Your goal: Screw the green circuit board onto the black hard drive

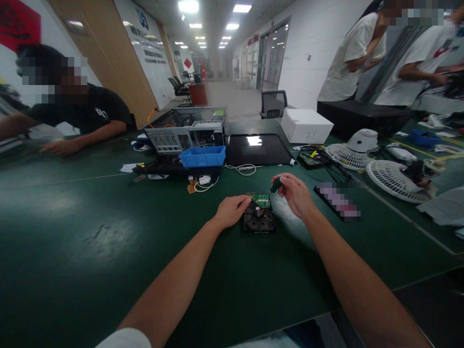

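A small dark device that looks like a hard drive [259, 224] lies flat on the green table in front of me, with a green circuit board [264, 200] at its far end. At its upper left edge, my left hand [231, 211] grips it with thumb and fingers closed. My right hand [295, 194] is closed round the dark handle of a screwdriver [276, 185], just right of the board. The screwdriver's tip points down to the board's right edge; whether it touches a screw is too small to tell.
Beyond the device stand a blue bin [203, 157], an open computer case [184, 133] and a dark flat panel [257, 150]. To the right are a white box [307, 126], fan parts [393, 180] and a phone-like slab [337, 202]. A person [83, 108] sits at left; two people stand at right.
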